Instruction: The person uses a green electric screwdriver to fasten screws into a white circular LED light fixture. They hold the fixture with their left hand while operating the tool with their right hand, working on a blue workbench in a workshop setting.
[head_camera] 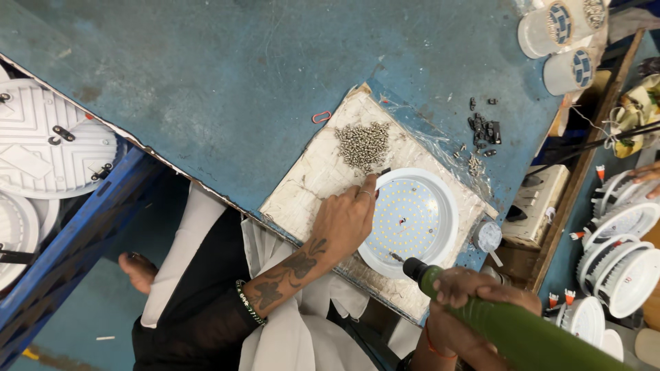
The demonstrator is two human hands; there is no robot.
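You are looking straight down at a worn blue tabletop (pixel 227 82). A pale, scuffed work board (pixel 309 178) lies on it at an angle, near the edge closest to you. On the board sits a round white lamp fitting (pixel 412 220), its flat face dotted with small yellow points.

Your left hand (pixel 347 220) rests on the board at the left rim of the fitting, fingers bent, with the forefinger stretched up toward a heap of small silver screws (pixel 363 144) piled just beyond the fitting. I cannot tell whether it is pinching a screw.

Your right hand (pixel 474 288) is wrapped tightly around a green powered screwdriver (pixel 509 323). Its dark tip points up and left, meeting the lower rim of the fitting.

Some small black parts (pixel 484 129) lie on the tabletop beyond the board. To the right, a lower surface holds several more round white fittings (pixel 622 261), and another person's fingers (pixel 646 172) show at the far right edge. On the left, round white discs (pixel 41 144) rest on a blue rack.
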